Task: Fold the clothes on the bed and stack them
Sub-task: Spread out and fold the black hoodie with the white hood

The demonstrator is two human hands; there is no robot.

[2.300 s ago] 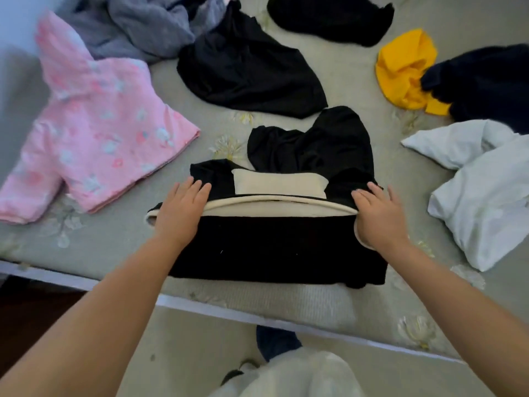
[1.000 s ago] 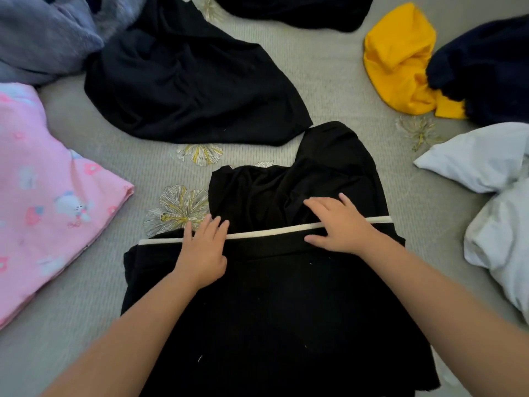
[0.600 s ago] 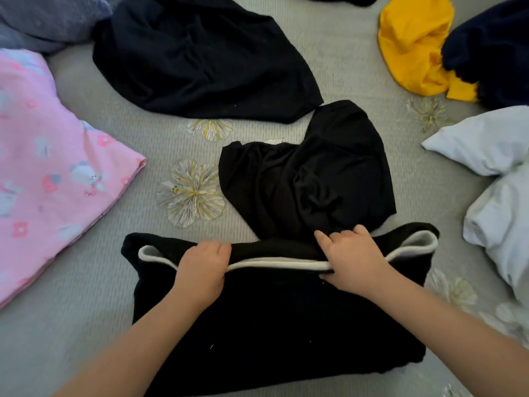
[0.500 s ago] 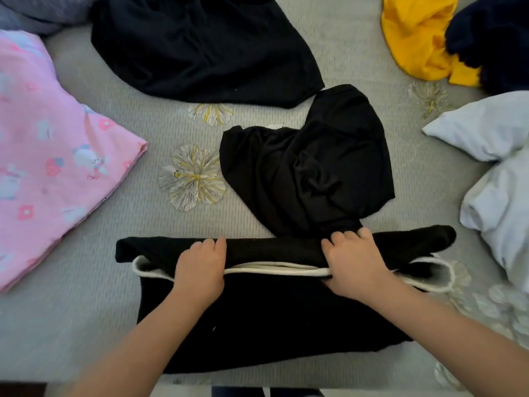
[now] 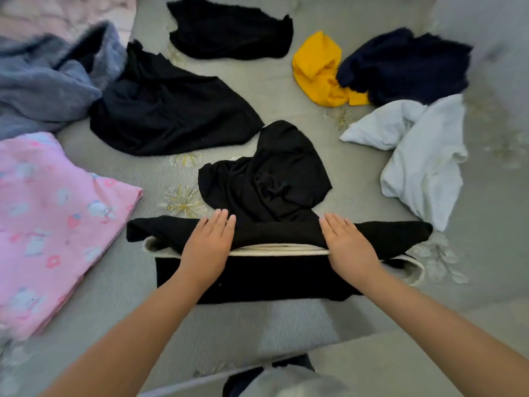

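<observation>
We press both hands flat on a black garment with cream trim (image 5: pixel 274 277) that lies folded near the front edge of the bed (image 5: pixel 286 90). The left hand (image 5: pixel 207 250) and the right hand (image 5: pixel 347 247) rest on its top fold with fingers straight and close together, gripping nothing, the cream edge showing between them. A crumpled black top (image 5: pixel 266 181) lies just beyond the garment at twelve o'clock, touching it. At nine o'clock lies a pink printed garment (image 5: pixel 51 222), at ten o'clock a grey-blue fleece (image 5: pixel 43 90), and beside that fleece a larger black garment (image 5: pixel 171 110). Another black piece (image 5: pixel 232 30) lies far off at twelve o'clock. At one o'clock a yellow garment (image 5: pixel 317 70) touches a navy one (image 5: pixel 406 64), and a white garment (image 5: pixel 420 156) lies at two o'clock.
</observation>
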